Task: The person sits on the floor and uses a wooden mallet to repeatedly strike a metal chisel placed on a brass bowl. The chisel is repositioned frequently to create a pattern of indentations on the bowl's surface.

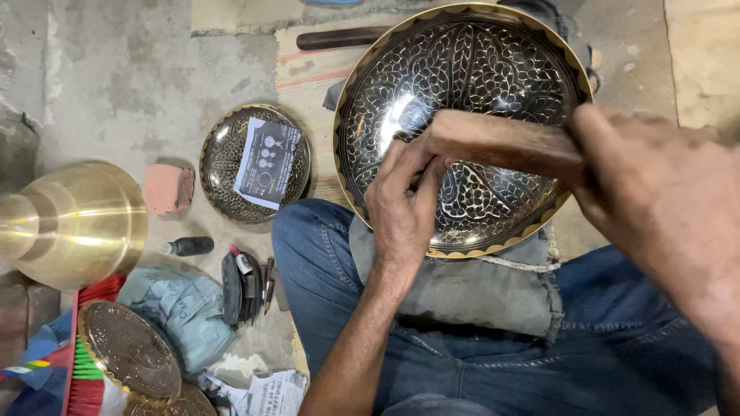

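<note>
Soft, even daylight, moderately bright, no hard shadows. Strong glare streaks on the engraved bowl (462,127) and on the brass vessel (73,223) at left. Right hand (663,208) motion-blurred and soft, close to lens. Left hand (401,208) sharp. Floor detail crisp; slight wide-angle stretch at edges.

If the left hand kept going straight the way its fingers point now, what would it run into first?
The left hand points up and right. Its fingertips already rest on the wooden block, so it meets that first. Behind the block lies the engraved dark bowl, though depth between the two is unclear.
</note>
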